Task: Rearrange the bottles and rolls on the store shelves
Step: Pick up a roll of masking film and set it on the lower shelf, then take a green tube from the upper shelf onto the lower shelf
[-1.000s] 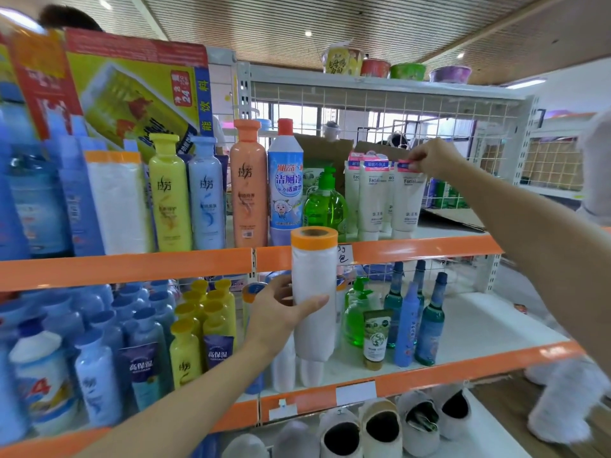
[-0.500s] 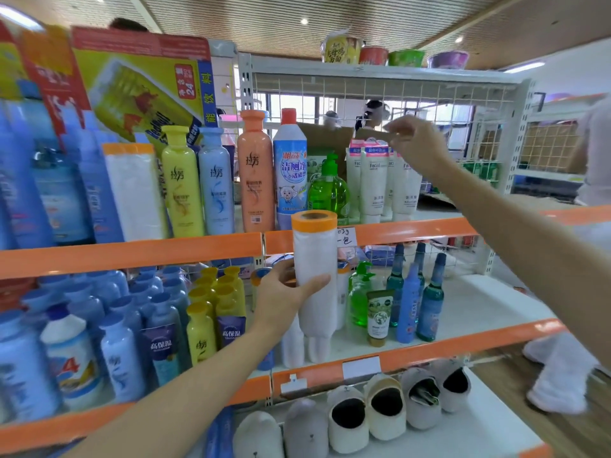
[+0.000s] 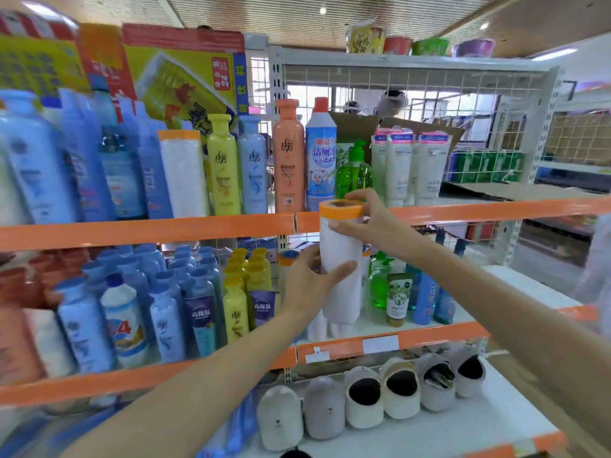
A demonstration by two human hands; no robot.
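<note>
Your right hand (image 3: 363, 226) has come down from the white tubes (image 3: 410, 166) on the upper shelf and now clasps the top of the roll (image 3: 340, 259), thumb across the white front just under the orange band, fingers curled round the far side of the rim. Your left hand (image 3: 310, 282) still grips the roll's middle, thumb on the front, fingers wrapped behind it. So both hands are clamped on the same roll, which stands upright in mid-air in front of the orange shelf edge (image 3: 148, 229), its open core facing up.

At 12 o'clock from the roll, just behind it, stand a green pump bottle (image 3: 353, 173) and a blue-and-white cleaner bottle (image 3: 320, 153); the orange bottle (image 3: 288, 157) is at 11 o'clock. Further round at 10 o'clock are a pale blue bottle (image 3: 252, 163), a yellow bottle (image 3: 223, 166) and a second roll (image 3: 183, 173) with the same orange band, standing upright on the upper shelf between blue bottles and the yellow one.

At 6 o'clock, below the held roll, white rolls (image 3: 330, 325) stand on the middle shelf. At 4 o'clock are a small green pump bottle (image 3: 378, 285), a dark-labelled tube (image 3: 398, 299) and slim blue bottles (image 3: 426, 299). At 8 o'clock crowd yellow bottles (image 3: 236, 309) and many blue ones (image 3: 165, 305), blurred toward the left edge. Slippers (image 3: 363, 401) line the bottom shelf.
</note>
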